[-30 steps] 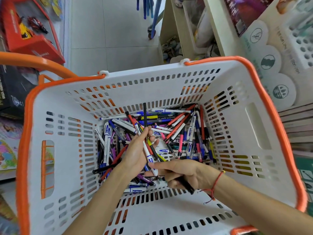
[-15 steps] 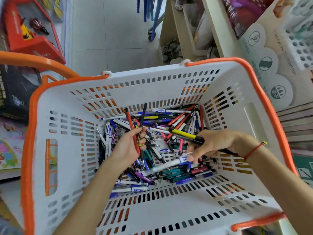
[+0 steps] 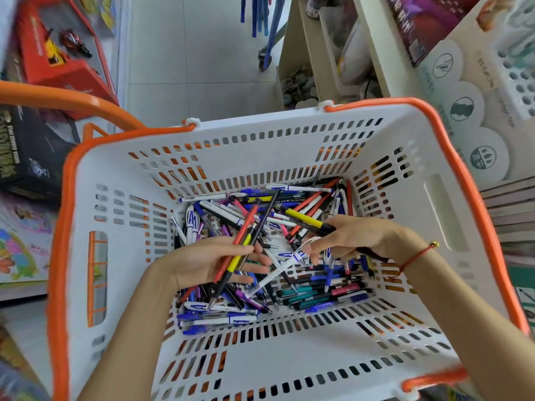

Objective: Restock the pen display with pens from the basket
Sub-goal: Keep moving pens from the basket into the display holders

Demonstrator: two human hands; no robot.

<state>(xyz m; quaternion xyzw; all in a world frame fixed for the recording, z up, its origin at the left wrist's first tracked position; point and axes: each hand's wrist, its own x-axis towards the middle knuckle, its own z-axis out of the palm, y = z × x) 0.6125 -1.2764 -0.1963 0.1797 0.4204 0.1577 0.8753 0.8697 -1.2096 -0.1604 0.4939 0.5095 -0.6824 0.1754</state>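
Note:
A white basket with an orange rim (image 3: 121,256) holds a heap of loose pens (image 3: 315,293) on its floor. My left hand (image 3: 199,261) is inside it and grips a bunch of pens (image 3: 246,241), among them a red one, a yellow-and-black one and a black one. My right hand (image 3: 356,238) is over the heap to the right. It holds a yellow-and-black pen (image 3: 304,218) and pinches a white pen with blue print (image 3: 278,270). The white pen display (image 3: 518,73), with round holes, stands at the upper right.
An orange basket handle (image 3: 66,99) arches at the left. Red and black toy boxes (image 3: 58,53) lie on the left shelf. A cream shelf unit (image 3: 315,53) stands beyond the basket, and stacked books (image 3: 509,209) sit to the right. Tiled floor lies ahead.
My right hand moved from the near side of the heap to the right, picking up a yellow-and-black pen and a white pen. My left hand shifted slightly with its bunch.

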